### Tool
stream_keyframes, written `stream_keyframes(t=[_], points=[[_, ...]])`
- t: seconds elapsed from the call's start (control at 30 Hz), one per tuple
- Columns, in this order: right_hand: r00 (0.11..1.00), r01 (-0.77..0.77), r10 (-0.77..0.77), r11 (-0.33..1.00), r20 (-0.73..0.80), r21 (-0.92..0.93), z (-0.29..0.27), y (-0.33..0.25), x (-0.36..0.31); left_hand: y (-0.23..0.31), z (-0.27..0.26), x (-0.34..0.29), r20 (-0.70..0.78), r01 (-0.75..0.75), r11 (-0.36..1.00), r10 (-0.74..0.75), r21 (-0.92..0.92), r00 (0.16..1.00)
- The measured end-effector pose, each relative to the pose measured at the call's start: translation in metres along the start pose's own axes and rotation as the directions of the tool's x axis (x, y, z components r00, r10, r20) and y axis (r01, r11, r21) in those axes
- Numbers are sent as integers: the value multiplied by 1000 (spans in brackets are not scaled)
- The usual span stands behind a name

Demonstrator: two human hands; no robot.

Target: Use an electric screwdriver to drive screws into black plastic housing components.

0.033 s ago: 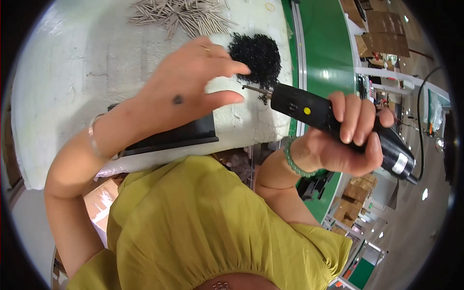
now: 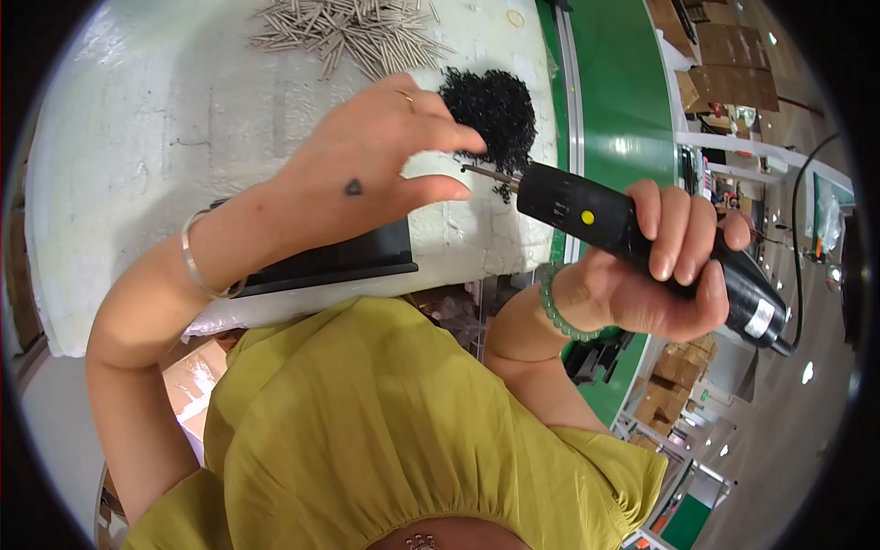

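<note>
Left hand (image 2: 357, 156): thumb and index finger parted, palm hidden; shifted slightly rightward, near the thin metal bit (image 2: 495, 176). Right hand (image 2: 674, 243): wrapped around the black cylindrical electric screwdriver (image 2: 568, 203), nearer than the heaped black pieces (image 2: 495, 115).

Honestly can't tell what that dark blob (image 2: 465, 169) on the end of the bit (image 2: 490, 174) is, way too small, and the right hand (image 2: 674, 243) covers the middle of the black power screwdriver (image 2: 559, 202). The left hand (image 2: 367, 147) has some fingertips tucked out of sight, and its wrist (image 2: 266, 220) blocks part of the black tray (image 2: 367, 252). Pile of thin rods (image 2: 353, 32) gets chopped off by the top edge, and single pieces in the black heap (image 2: 500, 115) are too tiny to tell.
</note>
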State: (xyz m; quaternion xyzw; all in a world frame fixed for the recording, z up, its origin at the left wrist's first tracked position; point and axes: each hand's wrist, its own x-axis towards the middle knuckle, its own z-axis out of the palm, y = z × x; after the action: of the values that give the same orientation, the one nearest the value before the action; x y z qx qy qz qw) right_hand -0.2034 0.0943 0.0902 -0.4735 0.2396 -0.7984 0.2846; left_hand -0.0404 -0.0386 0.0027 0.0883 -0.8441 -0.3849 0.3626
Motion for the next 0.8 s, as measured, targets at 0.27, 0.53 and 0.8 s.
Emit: stream_keyframes(t=[0.27, 0.53, 0.8], points=[[996, 11, -17, 997, 85, 76, 6, -1, 3, -2, -8, -3, 6, -56, 998, 56, -7, 998], [990, -31, 22, 998, 140, 63, 12, 10, 2, 0, -11, -10, 3, -82, 993, 82, 90, 997], [956, -36, 88, 982, 281, -185, 30, 12, -4, 4, -7, -17, 69, -210, 906, 199, 367, 978]])
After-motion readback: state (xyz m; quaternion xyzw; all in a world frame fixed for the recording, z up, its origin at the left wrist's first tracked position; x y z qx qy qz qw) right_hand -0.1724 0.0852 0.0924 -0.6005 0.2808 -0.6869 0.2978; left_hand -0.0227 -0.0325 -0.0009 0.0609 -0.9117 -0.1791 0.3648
